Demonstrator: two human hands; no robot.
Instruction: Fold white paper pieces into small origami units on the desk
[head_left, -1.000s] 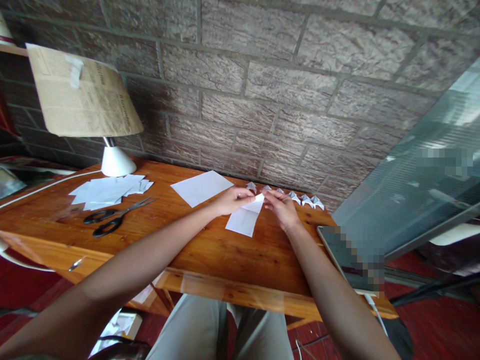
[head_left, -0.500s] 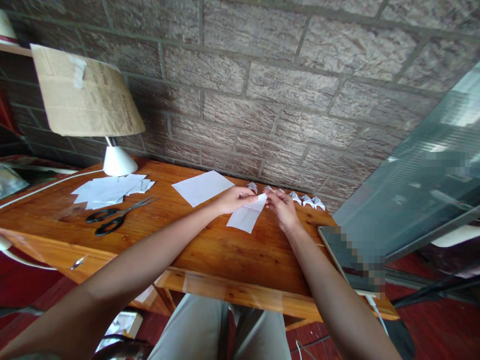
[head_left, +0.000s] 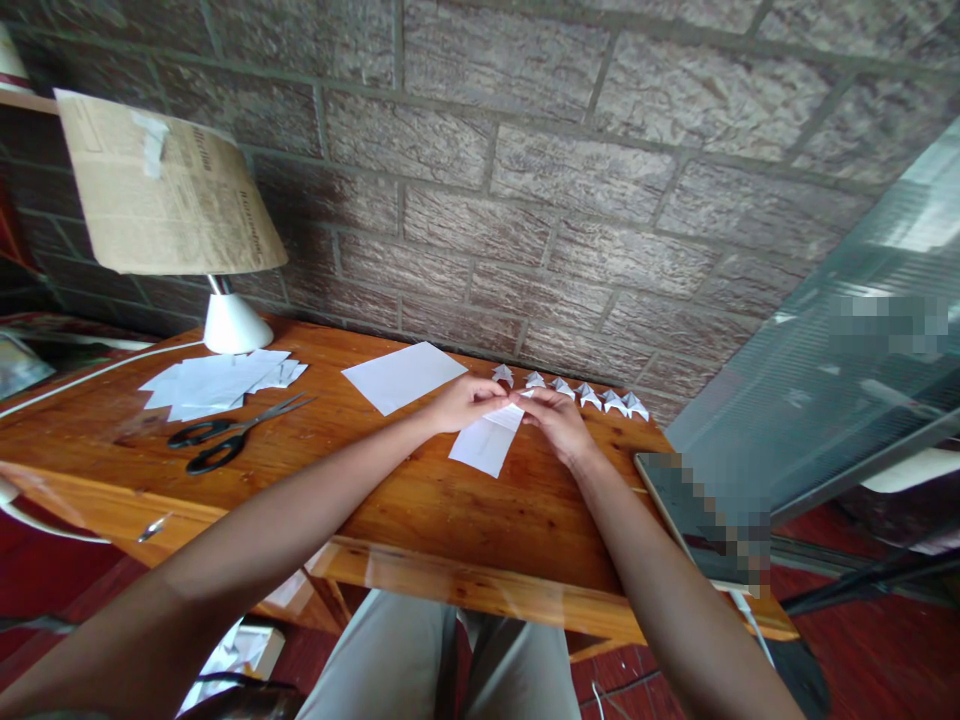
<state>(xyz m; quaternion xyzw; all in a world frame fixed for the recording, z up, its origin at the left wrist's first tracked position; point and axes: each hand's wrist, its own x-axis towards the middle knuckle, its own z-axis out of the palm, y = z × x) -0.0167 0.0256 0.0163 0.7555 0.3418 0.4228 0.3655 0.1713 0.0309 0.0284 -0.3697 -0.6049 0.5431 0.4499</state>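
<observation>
Both my hands pinch the upper end of a small white sheet of paper [head_left: 487,445], with creases across its top part. My left hand [head_left: 466,402] has thumb and fingers closed on its upper left edge. Close beside it, my right hand [head_left: 556,420] is closed on the upper right edge, and the thumbs nearly meet. The fingers cover the very top of the sheet. Just behind my hands, a row of several small folded paper pieces [head_left: 589,396] stands along the wall side of the table. A larger white sheet [head_left: 405,377] lies to the left.
On the wooden table [head_left: 480,525], black-handled scissors [head_left: 225,440] lie at the left, near a pile of cut paper [head_left: 214,383]. Behind them stands a lamp [head_left: 236,322] with a papered shade. A tablet [head_left: 694,515] with a cable lies at the right edge. A stone-patterned wall rises behind.
My right hand has moved slightly left, closer to my left hand, along the sheet's top edge. More of the folded pieces behind it now show.
</observation>
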